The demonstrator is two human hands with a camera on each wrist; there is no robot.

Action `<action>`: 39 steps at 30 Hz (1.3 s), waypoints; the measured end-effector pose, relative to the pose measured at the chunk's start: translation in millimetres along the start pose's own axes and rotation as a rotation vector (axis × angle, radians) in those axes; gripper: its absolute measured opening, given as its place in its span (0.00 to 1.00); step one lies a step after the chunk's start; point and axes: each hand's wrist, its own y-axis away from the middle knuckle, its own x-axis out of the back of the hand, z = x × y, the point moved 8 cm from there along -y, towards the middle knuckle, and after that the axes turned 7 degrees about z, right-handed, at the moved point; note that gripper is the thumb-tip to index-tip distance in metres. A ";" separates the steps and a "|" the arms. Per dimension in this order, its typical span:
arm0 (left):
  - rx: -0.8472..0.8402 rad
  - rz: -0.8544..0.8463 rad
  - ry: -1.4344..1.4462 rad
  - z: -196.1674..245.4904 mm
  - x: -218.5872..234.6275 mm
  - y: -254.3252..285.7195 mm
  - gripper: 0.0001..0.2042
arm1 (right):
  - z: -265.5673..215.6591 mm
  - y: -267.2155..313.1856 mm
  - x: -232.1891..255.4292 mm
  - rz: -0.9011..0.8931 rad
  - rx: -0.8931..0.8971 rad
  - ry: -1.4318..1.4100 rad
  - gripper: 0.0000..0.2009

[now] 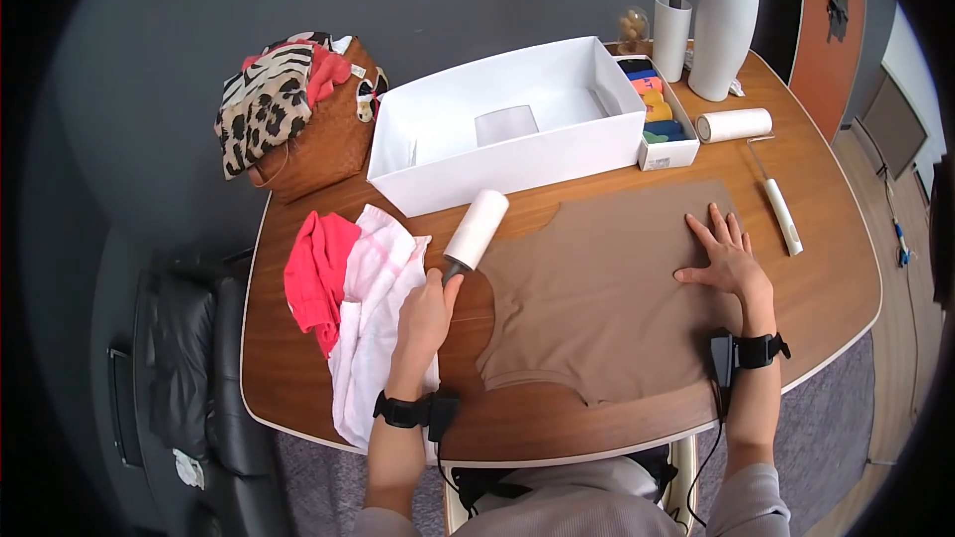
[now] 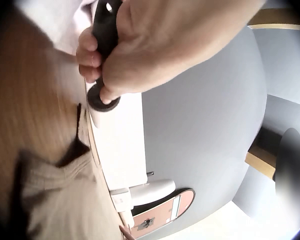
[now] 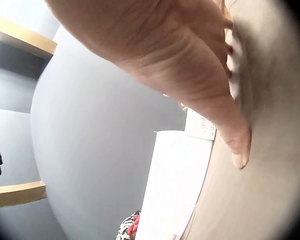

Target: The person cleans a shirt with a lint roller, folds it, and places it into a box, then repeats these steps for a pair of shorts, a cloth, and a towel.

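Note:
My left hand (image 1: pixel 425 318) grips the dark handle (image 2: pixel 107 31) of a lint roller (image 1: pixel 477 231). Its white sheet roll points away from me, by the left edge of a brown garment (image 1: pixel 607 288). That garment is spread flat on the wooden table, slightly wrinkled along its left side. On its right part rests my right hand (image 1: pixel 729 264), fingers spread and straight. In the right wrist view the thumb (image 3: pixel 240 150) touches the brown fabric. Left of the lint roller lies a white towel-like cloth (image 1: pixel 373 338), with a bright pink cloth (image 1: pixel 320 268) beside it.
Behind the garment stands a large white box (image 1: pixel 517 164), next to a small box of folded colourful items (image 1: pixel 668 154). A brown bag (image 1: pixel 328 154) with patterned cloth is back left. At right are a white roll (image 1: pixel 734 125), a white-handled roller frame (image 1: pixel 783 216) and a tall vase (image 1: pixel 723 25).

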 end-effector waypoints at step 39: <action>-0.307 -0.314 0.273 47.8 -6.6 24.2 0.17 | -8.8 -14.6 -3.6 0.291 0.173 -0.048 0.40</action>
